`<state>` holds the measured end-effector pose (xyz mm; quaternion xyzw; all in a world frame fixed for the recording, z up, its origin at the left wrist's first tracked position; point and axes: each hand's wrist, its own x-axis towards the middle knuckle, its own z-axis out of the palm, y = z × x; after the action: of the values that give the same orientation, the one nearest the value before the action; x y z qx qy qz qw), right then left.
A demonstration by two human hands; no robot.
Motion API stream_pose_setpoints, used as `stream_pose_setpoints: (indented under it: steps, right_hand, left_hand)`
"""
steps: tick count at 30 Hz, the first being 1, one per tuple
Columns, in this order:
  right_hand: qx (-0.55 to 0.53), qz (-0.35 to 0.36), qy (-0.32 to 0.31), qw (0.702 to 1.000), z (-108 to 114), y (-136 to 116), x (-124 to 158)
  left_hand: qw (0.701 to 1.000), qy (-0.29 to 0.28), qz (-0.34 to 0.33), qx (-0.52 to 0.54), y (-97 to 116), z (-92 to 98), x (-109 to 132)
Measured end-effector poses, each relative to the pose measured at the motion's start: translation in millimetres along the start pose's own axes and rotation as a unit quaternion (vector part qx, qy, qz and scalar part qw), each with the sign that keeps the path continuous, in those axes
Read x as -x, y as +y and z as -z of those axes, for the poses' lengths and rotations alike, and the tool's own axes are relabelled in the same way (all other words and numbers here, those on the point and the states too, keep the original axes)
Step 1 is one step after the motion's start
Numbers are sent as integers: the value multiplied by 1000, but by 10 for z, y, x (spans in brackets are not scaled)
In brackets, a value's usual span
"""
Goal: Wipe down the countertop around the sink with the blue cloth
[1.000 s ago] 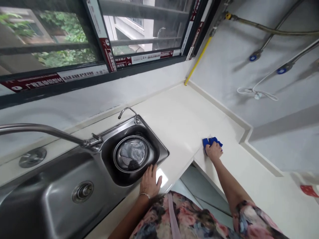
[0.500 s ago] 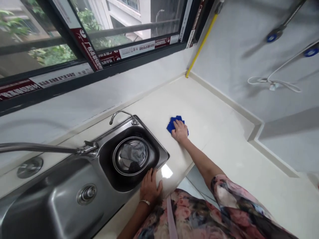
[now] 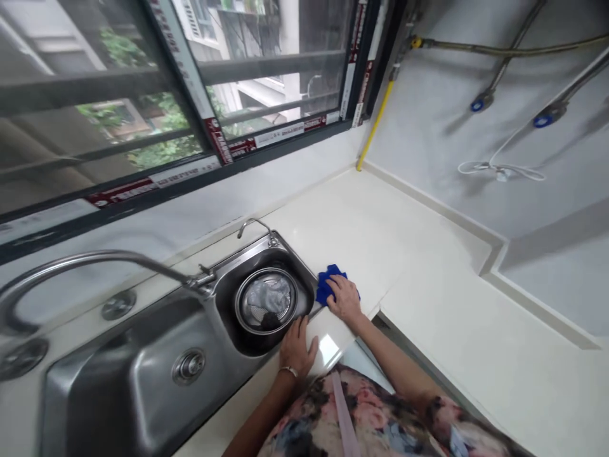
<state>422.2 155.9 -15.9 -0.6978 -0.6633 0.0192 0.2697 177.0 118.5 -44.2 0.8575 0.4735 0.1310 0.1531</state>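
Observation:
Under my right hand lies a crumpled blue cloth, pressed against the white countertop just right of the sink. My fingers curve over the cloth and hide part of it. My left hand, with a bracelet at the wrist, rests on the counter's front edge by the small sink bowl. Its fingers are stretched out and hold nothing. Inside that bowl sits a round metal strainer basin with a grey cloth or plastic piece and a dark scrap in it.
A large sink bowl lies to the left, with a tall curved faucet. A small faucet stands behind the small bowl. The window runs along the back, and a yellow pipe rises in the corner.
My right hand has drawn the blue cloth across the counter towards me, closer to the sink's right edge. My left hand stays at the front edge. The camera view has shifted.

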Motion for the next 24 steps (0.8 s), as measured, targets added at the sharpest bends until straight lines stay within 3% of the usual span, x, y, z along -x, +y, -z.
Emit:
stream_pose_setpoints:
  steps: [3, 6, 9, 11, 13, 16, 20, 24]
  right_hand:
    - [-13, -66, 44, 997, -46, -88, 121]
    - [-97, -113, 57, 987, -71, -75, 168]
    - [-226, -182, 89, 953, -9, 76, 297]
    - [-254, -243, 133, 927, 96, 258, 502]
    - [-210, -267, 171, 925, 250, 490, 798]
    - [-58, -227, 195, 952, 521, 864, 1293]
    - [113, -212, 156, 958, 790, 1222, 1781]
    - [168, -218, 98, 957, 864, 1389, 1939]
  left_hand:
    - [1000, 8, -18, 7, 22, 26, -4]
    - [997, 10, -54, 46, 116, 59, -105]
    - [991, -2, -98, 95, 336, 85, -346]
    - [984, -23, -140, 107, 526, 91, -561]
    - [979, -52, -170, 97, 705, 86, -791]
    - [976, -103, -180, 68, 899, 79, -1113]
    - [975, -141, -170, 36, 1071, 91, -1414]
    - [977, -139, -161, 11, 1218, 87, -1502]
